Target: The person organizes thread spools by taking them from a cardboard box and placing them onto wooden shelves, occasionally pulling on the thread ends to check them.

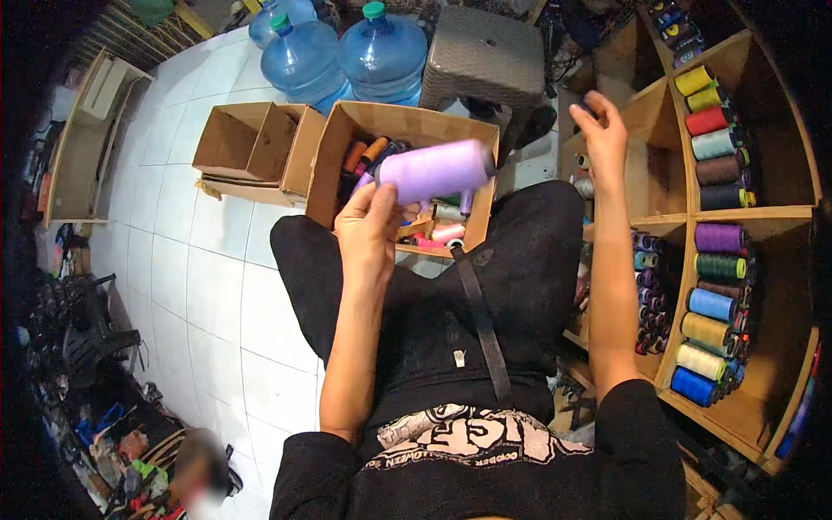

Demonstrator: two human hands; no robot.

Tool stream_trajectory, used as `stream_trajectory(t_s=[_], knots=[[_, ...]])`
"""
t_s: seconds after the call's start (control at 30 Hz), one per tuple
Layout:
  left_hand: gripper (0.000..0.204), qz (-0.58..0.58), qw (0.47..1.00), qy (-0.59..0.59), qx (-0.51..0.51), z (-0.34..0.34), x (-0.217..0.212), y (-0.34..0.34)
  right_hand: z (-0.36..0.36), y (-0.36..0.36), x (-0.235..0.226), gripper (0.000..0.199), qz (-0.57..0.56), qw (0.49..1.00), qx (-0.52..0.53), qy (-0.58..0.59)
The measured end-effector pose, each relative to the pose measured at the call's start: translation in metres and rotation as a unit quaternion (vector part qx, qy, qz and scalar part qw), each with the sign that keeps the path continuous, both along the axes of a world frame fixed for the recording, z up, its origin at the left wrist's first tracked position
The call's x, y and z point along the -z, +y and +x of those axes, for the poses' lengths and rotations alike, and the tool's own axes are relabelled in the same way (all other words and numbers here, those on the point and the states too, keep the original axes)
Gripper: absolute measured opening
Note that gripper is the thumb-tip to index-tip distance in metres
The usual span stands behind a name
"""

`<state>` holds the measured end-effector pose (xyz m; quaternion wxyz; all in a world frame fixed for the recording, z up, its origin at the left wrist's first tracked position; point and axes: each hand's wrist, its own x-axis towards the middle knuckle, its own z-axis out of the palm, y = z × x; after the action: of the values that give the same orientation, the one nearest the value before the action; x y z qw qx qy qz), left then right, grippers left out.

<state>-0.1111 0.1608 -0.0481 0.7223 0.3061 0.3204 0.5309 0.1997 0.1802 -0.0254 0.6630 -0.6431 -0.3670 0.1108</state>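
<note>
Floor: glossy white square tiles.
Empty box: open brown cardboard carton.
Left hand: fingers pinching the pale lilac thread cone, smooth, tapered, lying sideways above the thread-filled cardboard box.
Right hand: raised at the wooden shelf, gripping a small dark object.

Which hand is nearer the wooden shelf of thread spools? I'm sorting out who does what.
Right. The right hand reaches into the wooden shelf; the left hand holds a lilac thread cone over the cardboard box.
</note>
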Motion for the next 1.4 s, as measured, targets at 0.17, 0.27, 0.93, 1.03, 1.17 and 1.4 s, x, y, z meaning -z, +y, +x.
stream_trajectory(t_s=[0.17, 0.27, 0.93, 1.03, 1.17, 1.4], knots=[[0.025, -0.275, 0.919, -0.275, 0.056, 0.004, 0.002, 0.003, -0.035, -0.015, 0.004, 0.034, -0.078, 0.979, -0.187, -0.022], [0.026, -0.320, 0.886, -0.329, 0.069, 0.006, 0.003, -0.002, -0.081, -0.021, -0.008, 0.048, -0.145, 0.894, -0.391, 0.163], [0.026, -0.289, 0.886, -0.359, 0.047, 0.005, -0.007, -0.008, -0.131, -0.028, -0.015, 0.064, -0.056, 0.890, -0.430, 0.141], [0.035, -0.281, 0.867, -0.411, 0.011, 0.006, -0.016, -0.011, -0.151, -0.036, -0.019, 0.041, -0.028, 0.924, -0.370, 0.088], [0.036, -0.286, 0.851, -0.438, 0.052, 0.006, -0.015, -0.011, -0.165, -0.037, -0.024, 0.024, -0.002, 0.956, -0.293, 0.014], [0.035, -0.268, 0.852, -0.445, 0.069, 0.007, -0.015, -0.015, -0.170, -0.037, -0.020, 0.014, 0.046, 0.963, -0.262, 0.032]])
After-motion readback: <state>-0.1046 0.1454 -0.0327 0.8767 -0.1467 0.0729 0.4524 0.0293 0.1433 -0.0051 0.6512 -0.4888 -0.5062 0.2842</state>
